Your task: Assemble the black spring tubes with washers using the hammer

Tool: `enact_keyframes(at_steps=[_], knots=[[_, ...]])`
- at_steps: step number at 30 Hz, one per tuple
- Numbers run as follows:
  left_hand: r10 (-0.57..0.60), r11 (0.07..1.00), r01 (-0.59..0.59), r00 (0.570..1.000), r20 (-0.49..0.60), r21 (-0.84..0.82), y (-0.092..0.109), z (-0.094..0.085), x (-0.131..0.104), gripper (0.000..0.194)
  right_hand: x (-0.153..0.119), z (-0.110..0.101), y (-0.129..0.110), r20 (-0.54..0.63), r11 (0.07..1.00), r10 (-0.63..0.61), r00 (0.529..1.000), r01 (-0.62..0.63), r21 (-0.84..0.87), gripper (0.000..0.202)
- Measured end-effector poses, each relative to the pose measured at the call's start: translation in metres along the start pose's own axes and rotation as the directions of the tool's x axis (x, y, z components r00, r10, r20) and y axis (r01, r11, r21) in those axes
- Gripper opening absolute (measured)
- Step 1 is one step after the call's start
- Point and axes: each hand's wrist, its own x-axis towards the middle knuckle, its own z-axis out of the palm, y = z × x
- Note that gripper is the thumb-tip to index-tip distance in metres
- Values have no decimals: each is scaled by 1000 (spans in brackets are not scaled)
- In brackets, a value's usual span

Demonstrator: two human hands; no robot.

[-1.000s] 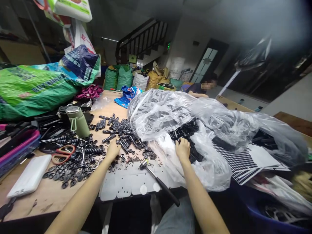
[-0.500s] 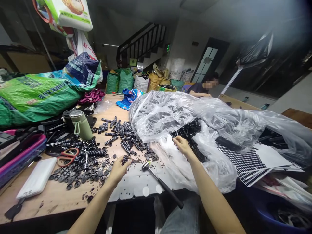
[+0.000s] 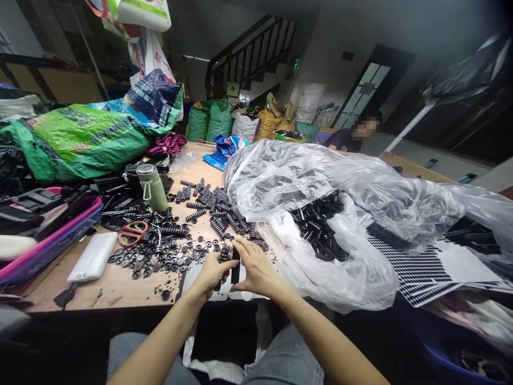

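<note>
My left hand [image 3: 212,274] is closed on a black ribbed roller [image 3: 225,253] with pale dots, tilted up between thumb and fingers. Close beside it, my right hand [image 3: 255,269] holds a narrow, straight black piece [image 3: 235,267] lengthwise between thumb and fingertips; its exact kind I cannot make out. My left thumb reaches against this piece. Both hands are over a whitish sheet [image 3: 192,280] at the table's near edge. Just beyond them lies a pile of similar ribbed rollers [image 3: 212,200]. Loose black discs [image 3: 150,262] are spread to the left. The hammer is not visible now.
A clear plastic bag [image 3: 344,283] of black tube-like parts [image 3: 320,224] lies to the right, beside dotted sheets [image 3: 401,267]. Leftward are orange-handled scissors [image 3: 134,233], a white power bank [image 3: 94,256], a green flask [image 3: 153,190] and a pink-and-purple basket [image 3: 80,224]. A person [image 3: 348,138] is behind the bag.
My right hand has come from the bag's opening to beside my left hand, now with the black piece. My left hand keeps the roller. The view has shifted, and the hammer has dropped from sight.
</note>
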Motion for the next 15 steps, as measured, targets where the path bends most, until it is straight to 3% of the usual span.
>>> enact_keyframes(at_steps=[2, 8, 12, 15], knots=[[28, 999, -28, 1000, -1, -32, -1, -2, -2, 34, -1, 7, 0, -15, 1000, 9, 1000, -9, -13, 108], [116, 972, -110, 993, 19, -206, -3, -5, -7, 48, -4, 20, -1, -72, 988, 31, 997, -20, 155, 115], [75, 979, -79, 997, -30, -187, -7, -6, -9, 53, -7, 23, -10, -113, 971, -45, 993, 70, 229, 111], [92, 969, -113, 990, -107, -222, -8, -4, -10, 46, -9, 26, -14, -138, 958, -103, 985, 135, 253, 111]])
